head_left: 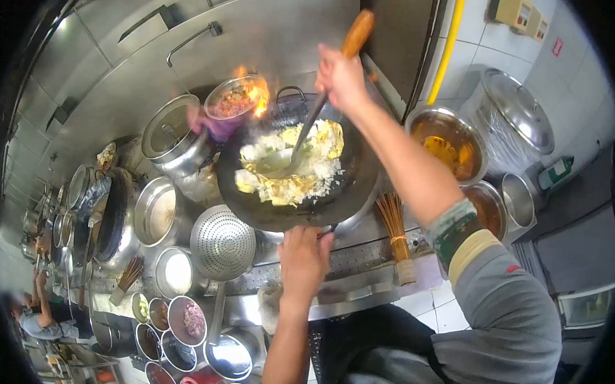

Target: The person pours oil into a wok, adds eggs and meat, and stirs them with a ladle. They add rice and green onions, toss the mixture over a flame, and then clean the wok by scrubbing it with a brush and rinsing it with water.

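Observation:
A large dark wok (352, 190) sits on the stove in front of me, holding white rice and yellow egg (321, 181). My right hand (342, 77) is closed around the shaft of a ladle (307, 127), below its wooden end. The ladle slants down to the left, its bowl resting among the rice. At the wok's near edge, my left hand (305, 257) is wrapped around the handle, of which only a small dark part shows. The wok's far loop handle (291, 90) is untouched.
Flames rise at a metal bowl of food (233, 102) behind the wok, beside a blurred purple shape. A perforated strainer (223, 242) and bamboo brush (393, 222) flank the wok. An oil pot (449, 141) stands right; several ingredient bowls are lower left. Another person (44, 320) is far left.

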A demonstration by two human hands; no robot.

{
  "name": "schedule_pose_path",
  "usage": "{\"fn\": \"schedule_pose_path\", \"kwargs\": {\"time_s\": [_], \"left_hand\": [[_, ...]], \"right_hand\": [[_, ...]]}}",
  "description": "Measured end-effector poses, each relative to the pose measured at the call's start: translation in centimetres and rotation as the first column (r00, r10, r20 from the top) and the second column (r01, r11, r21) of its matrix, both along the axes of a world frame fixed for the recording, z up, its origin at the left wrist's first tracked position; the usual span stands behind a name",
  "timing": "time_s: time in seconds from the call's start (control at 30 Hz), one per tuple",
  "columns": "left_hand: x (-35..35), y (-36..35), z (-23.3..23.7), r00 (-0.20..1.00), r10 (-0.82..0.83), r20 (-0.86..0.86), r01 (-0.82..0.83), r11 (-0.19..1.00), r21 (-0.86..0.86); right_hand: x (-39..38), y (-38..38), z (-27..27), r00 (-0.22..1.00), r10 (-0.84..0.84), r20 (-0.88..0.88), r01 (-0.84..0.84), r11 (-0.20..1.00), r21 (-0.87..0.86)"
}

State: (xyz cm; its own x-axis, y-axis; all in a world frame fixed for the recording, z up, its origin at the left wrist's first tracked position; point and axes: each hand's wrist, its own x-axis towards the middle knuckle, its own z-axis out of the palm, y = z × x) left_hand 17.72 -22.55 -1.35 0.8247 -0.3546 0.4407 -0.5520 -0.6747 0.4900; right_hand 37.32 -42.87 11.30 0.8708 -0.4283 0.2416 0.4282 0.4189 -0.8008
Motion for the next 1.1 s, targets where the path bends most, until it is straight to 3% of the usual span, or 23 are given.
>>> {"fn": "schedule_pose_path", "kwargs": {"time_s": [0.03, 0.13, 0.17, 0.2, 0.3, 0.33, 0.4, 0.53, 0.6, 0.63, 0.67, 0.77, 0.83, 0.87, 0.93, 0.97, 1.1], "left_hand": [[0.2, -0.1, -1.0, 0.997, -0.005, -0.083, 0.005, 1.000, 0.002], [-3.5, 0.5, 1.9, 0.998, -0.048, -0.036, 0.046, 0.997, -0.066], [-4.6, 0.1, 2.8, 0.995, -0.069, -0.069, 0.059, 0.989, -0.137], [-5.0, -0.3, 2.5, 0.993, -0.066, -0.094, 0.054, 0.990, -0.133], [-2.0, -2.2, -1.3, 1.000, 0.005, -0.026, -0.009, 0.985, -0.170], [-2.6, -1.7, -3.3, 1.000, -0.005, -0.018, 0.002, 0.985, -0.172], [-4.4, -0.3, -6.2, 1.000, -0.003, -0.031, 0.003, 1.000, -0.013], [-8.5, 0.9, -0.3, 0.992, -0.124, 0.025, 0.127, 0.967, -0.220], [-5.0, 0.1, 3.0, 0.995, -0.081, 0.055, 0.091, 0.973, -0.213], [-3.6, -0.5, 2.7, 0.997, -0.071, 0.000, 0.069, 0.973, -0.220], [-2.8, -0.9, 0.6, 0.997, -0.076, 0.007, 0.075, 0.971, -0.227], [-2.8, -0.5, -5.7, 0.998, 0.002, -0.057, -0.006, 0.998, -0.064], [-5.9, 1.5, -4.1, 0.999, -0.048, 0.003, 0.048, 0.988, -0.145], [-6.6, 2.2, -3.6, 0.993, -0.113, 0.035, 0.118, 0.973, -0.198], [-4.4, 2.7, -2.2, 0.997, -0.073, -0.006, 0.071, 0.990, -0.123], [-2.6, 2.3, -1.1, 0.998, -0.068, 0.002, 0.067, 0.985, -0.156], [2.0, 1.4, -3.5, 0.999, -0.044, 0.020, 0.045, 0.996, -0.083]], "right_hand": [[1.4, -1.0, 0.6, 0.997, 0.021, -0.077, -0.021, 1.000, 0.002], [0.9, -4.3, 5.3, 0.981, 0.169, -0.095, -0.170, 0.985, -0.004], [0.1, -4.9, 6.5, 0.956, 0.221, -0.194, -0.218, 0.975, 0.033], [-0.6, -4.1, 5.3, 0.950, 0.223, -0.216, -0.219, 0.975, 0.045], [-2.1, -1.6, 4.4, 0.983, -0.017, -0.185, -0.029, 0.970, -0.243], [-2.8, -1.5, 4.1, 0.986, -0.047, -0.158, 0.006, 0.968, -0.251], [-4.3, -2.6, 4.7, 0.995, -0.083, -0.058, 0.072, 0.984, -0.160], [-5.2, -5.3, 6.3, 0.998, 0.037, -0.046, -0.039, 0.997, -0.059], [-5.7, -3.0, 7.1, 0.991, -0.109, -0.079, 0.085, 0.962, -0.258], [-5.4, -1.8, 6.7, 0.987, -0.122, -0.106, 0.082, 0.944, -0.318], [-5.2, -0.4, 5.9, 0.958, -0.238, -0.163, 0.142, 0.880, -0.452], [-5.7, 1.3, 4.2, 0.986, -0.151, -0.072, 0.110, 0.912, -0.395], [-7.2, 0.1, 5.7, 0.990, 0.144, 0.013, -0.132, 0.940, -0.316], [-7.4, -0.7, 6.4, 0.991, 0.132, -0.022, -0.133, 0.951, -0.280], [-7.4, -1.2, 8.1, 0.998, 0.057, -0.025, -0.062, 0.958, -0.281], [-7.9, -1.6, 8.9, 0.995, 0.096, -0.016, -0.097, 0.951, -0.293], [-7.4, -2.9, 10.0, 0.979, 0.174, 0.106, -0.140, 0.951, -0.277]]}}
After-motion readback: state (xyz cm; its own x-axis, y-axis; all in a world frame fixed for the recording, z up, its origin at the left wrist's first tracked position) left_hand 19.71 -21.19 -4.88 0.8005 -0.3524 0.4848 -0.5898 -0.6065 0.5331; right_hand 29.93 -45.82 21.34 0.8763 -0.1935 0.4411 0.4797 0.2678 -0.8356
